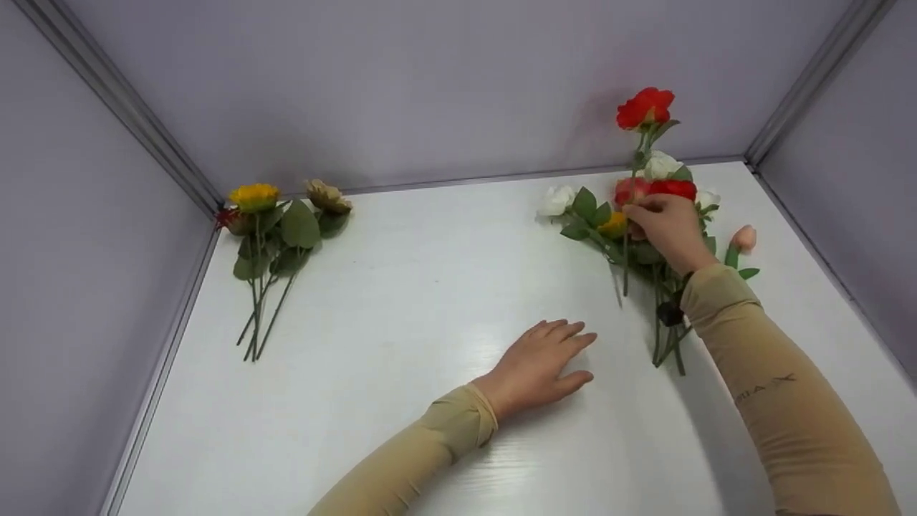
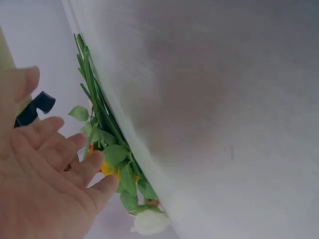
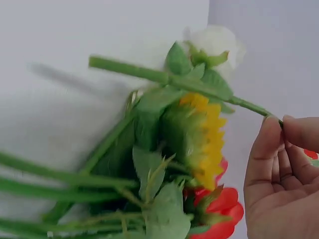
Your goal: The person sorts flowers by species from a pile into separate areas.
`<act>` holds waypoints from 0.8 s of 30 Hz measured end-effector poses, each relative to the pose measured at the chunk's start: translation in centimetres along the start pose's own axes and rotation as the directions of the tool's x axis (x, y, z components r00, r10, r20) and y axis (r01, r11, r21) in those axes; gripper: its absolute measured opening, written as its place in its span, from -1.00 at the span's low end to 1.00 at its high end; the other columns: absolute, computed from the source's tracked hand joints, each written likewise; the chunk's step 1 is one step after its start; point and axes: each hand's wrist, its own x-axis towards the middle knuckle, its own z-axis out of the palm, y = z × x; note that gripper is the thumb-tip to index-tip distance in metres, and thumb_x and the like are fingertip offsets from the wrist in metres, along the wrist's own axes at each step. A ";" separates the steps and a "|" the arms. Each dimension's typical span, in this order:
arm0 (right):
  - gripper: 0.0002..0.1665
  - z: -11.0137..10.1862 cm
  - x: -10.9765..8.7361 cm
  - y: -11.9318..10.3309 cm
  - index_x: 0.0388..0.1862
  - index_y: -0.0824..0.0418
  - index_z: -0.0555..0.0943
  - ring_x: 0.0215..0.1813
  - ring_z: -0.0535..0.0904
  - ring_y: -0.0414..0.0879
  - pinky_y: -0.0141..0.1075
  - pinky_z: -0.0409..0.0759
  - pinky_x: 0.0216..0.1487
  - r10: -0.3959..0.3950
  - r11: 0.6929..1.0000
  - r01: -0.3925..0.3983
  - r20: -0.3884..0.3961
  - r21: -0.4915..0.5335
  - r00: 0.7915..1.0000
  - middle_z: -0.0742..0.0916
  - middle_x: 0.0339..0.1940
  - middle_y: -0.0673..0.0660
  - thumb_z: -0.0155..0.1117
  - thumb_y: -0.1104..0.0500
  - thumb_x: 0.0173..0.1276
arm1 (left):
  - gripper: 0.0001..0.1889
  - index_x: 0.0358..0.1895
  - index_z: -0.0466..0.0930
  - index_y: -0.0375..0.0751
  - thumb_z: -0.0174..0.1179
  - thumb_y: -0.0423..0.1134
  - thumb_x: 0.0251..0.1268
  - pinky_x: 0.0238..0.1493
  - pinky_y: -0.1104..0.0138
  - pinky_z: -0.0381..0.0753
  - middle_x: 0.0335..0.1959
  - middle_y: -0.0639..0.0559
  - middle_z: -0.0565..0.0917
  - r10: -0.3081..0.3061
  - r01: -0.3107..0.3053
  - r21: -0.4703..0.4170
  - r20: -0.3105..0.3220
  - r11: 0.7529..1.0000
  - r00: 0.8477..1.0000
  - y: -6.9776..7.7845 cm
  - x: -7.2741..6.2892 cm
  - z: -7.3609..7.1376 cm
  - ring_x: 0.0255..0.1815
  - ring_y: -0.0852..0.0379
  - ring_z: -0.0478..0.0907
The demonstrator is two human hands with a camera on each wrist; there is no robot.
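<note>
My right hand (image 1: 670, 226) pinches the stem of a red flower (image 1: 646, 109) between thumb and fingertips, its bloom raised above the pile at the right. In the right wrist view the pinched green stem (image 3: 169, 79) crosses over a yellow sunflower (image 3: 202, 139) and a white rose (image 3: 217, 47). Around and below that hand lie more blooms, among them a white rose (image 1: 557, 201) and a pink tulip (image 1: 745, 238). My left hand (image 1: 541, 369) is spread with straight fingers low over the white table, holding nothing; whether it touches the surface I cannot tell.
At the far left lies a second group of flowers, with a yellow sunflower (image 1: 254, 197), a beige bloom (image 1: 328, 197) and a dark red one (image 1: 228, 217). Grey panels (image 1: 430, 93) wall the back and sides of the white table (image 1: 401, 301).
</note>
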 end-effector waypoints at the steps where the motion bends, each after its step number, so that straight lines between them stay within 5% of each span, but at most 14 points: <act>1: -0.45 0.4 -0.2 -0.1 0.09 0.34 0.66 -0.24 0.66 -0.06 -0.35 0.69 -0.15 -0.007 0.999 0.006 0.015 0.039 1.000 0.72 -0.18 0.19 0.30 -0.14 0.49 | -0.42 0.54 0.35 -0.01 0.06 0.09 0.59 0.54 0.23 0.17 0.51 0.03 0.38 -0.031 0.030 -0.051 -0.019 0.998 0.999 -0.2 -0.1 -0.1 0.54 0.06 0.26; 3: -0.49 1.3 -0.6 -0.4 0.07 0.34 0.65 -0.21 0.65 -0.05 -0.31 0.70 -0.11 -0.015 0.994 0.010 0.044 0.108 0.999 0.72 -0.19 0.18 0.30 -0.10 0.50 | -0.48 0.49 0.42 -0.05 0.08 0.02 0.59 0.48 0.28 0.27 0.46 0.04 0.45 -0.107 0.096 -0.175 -0.053 0.980 0.993 -0.7 -0.2 -0.4 0.49 0.10 0.33; 5: -0.51 2.3 -1.1 -0.7 0.07 0.36 0.63 -0.18 0.64 -0.04 -0.28 0.69 -0.07 -0.015 0.983 0.001 0.074 0.183 0.997 0.72 -0.18 0.19 0.31 -0.06 0.50 | -0.52 0.45 0.47 -0.05 0.09 -0.03 0.59 0.39 0.31 0.39 0.41 0.07 0.50 -0.204 0.173 -0.321 -0.064 0.931 0.977 -1.2 -0.3 -0.8 0.42 0.14 0.42; 10: -0.51 4.9 -2.4 -1.5 0.09 0.39 0.60 -0.09 0.60 0.04 -0.28 0.68 -0.02 -0.028 0.946 -0.032 0.180 0.323 0.983 0.67 -0.13 0.22 0.32 -0.02 0.51 | -0.56 0.41 0.52 -0.12 0.12 -0.08 0.59 0.18 0.33 0.56 0.30 0.09 0.60 -0.394 0.277 -0.646 -0.040 0.712 0.918 -2.5 -0.4 -1.5 0.20 0.17 0.59; 14: -0.52 6.9 -3.4 -2.0 0.13 0.43 0.54 -0.09 0.57 0.02 -0.28 0.66 0.00 -0.080 0.903 -0.051 0.285 0.426 0.955 0.64 -0.11 0.21 0.27 0.03 0.55 | -0.59 0.35 0.58 -0.18 0.16 -0.10 0.58 0.10 0.34 0.61 0.16 0.11 0.69 -0.447 0.254 -0.765 -0.049 0.592 0.893 -3.5 -0.4 -1.8 0.12 0.21 0.62; 20: -0.64 9.1 -4.5 -2.5 0.08 0.42 0.56 -0.14 0.54 -0.01 -0.28 0.64 -0.03 -0.144 0.849 -0.078 0.370 0.523 0.918 0.63 -0.14 0.20 0.23 0.11 0.57 | -0.67 0.20 0.67 -0.30 0.24 -0.21 0.51 -0.02 0.31 0.69 -0.09 0.09 0.76 -0.463 0.189 -0.879 -0.039 0.437 0.885 -4.3 -0.5 -1.9 -0.06 0.20 0.68; 22: -0.63 9.5 -4.7 -2.6 0.09 0.41 0.57 -0.15 0.54 0.01 -0.28 0.64 -0.04 -0.147 0.846 -0.084 0.381 0.527 0.913 0.63 -0.16 0.20 0.23 0.11 0.57 | -0.68 0.17 0.68 -0.35 0.26 -0.25 0.49 -0.06 0.30 0.71 -0.13 0.06 0.76 -0.466 0.180 -0.899 -0.030 0.399 0.884 -4.5 -0.6 -1.9 -0.10 0.16 0.70; 24: -0.62 9.8 -4.7 -2.7 0.11 0.40 0.59 -0.15 0.54 0.02 -0.27 0.64 -0.05 -0.141 0.845 -0.092 0.386 0.527 0.912 0.65 -0.16 0.20 0.26 0.10 0.56 | -0.70 0.13 0.70 -0.36 0.27 -0.27 0.48 -0.09 0.29 0.73 -0.17 0.05 0.76 -0.469 0.180 -0.903 -0.027 0.391 0.883 -4.8 -0.8 -2.0 -0.14 0.14 0.71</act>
